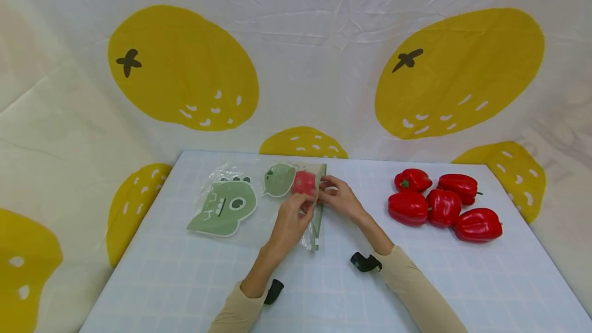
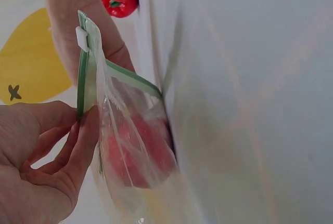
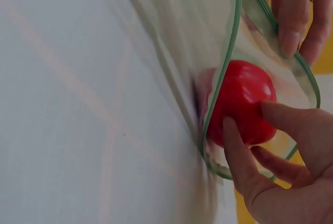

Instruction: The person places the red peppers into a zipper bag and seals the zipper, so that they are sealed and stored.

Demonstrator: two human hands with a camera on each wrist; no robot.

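A clear zip bag [image 1: 268, 220] with a green zip edge and a green cartoon dinosaur print lies on the table, its mouth to the right. My left hand [image 1: 290, 220] pinches the upper edge of the mouth between thumb and fingers; the left wrist view shows this hand [image 2: 47, 151] near the white slider [image 2: 82, 39]. A red bell pepper [image 3: 244, 99] sits just inside the parted mouth. Reaching in from the right, my right hand [image 1: 339, 198] holds the pepper with thumb and fingertips, seen closely in the right wrist view [image 3: 291, 167].
Several red bell peppers [image 1: 444, 207] lie grouped on the right side of the white table [image 1: 324, 297]. Behind the table hangs a pale cloth [image 1: 314, 66] with yellow fruit prints. Black wrist cameras [image 1: 365, 262] sit at both sleeves.
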